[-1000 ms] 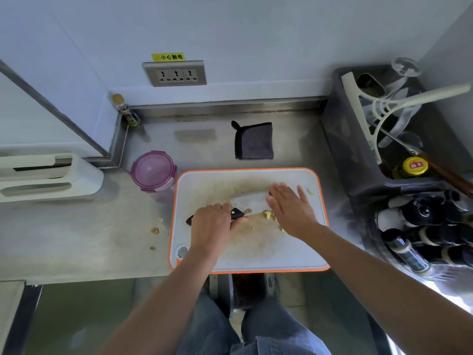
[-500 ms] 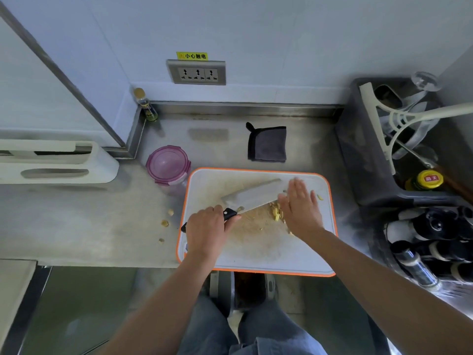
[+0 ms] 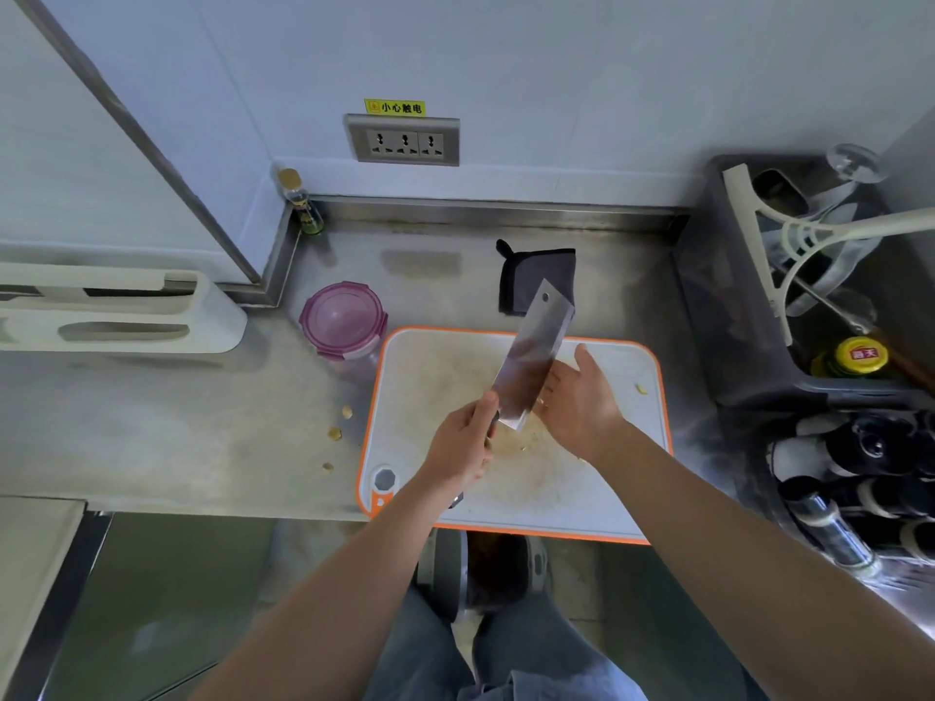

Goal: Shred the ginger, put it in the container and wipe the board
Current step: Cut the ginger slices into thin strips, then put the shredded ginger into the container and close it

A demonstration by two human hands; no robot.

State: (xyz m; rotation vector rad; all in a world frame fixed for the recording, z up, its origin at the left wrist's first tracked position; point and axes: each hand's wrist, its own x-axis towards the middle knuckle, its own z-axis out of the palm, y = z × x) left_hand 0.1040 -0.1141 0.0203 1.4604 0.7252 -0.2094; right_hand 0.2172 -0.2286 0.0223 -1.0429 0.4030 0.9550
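The cleaver (image 3: 531, 366) is gripped at its handle by the left hand (image 3: 463, 447), with the blade tilted up over the orange-rimmed board (image 3: 430, 376). The right hand (image 3: 582, 402) is held open, its fingers partly hidden behind the blade. Ginger scraps (image 3: 526, 445) are scattered on the board below. The lidded purple container (image 3: 344, 321) is set at the board's far left corner. "小心触电" is printed on a yellow label (image 3: 394, 107) above 3 sockets (image 3: 405, 143), and "海天" on a yellow cap (image 3: 860, 354).
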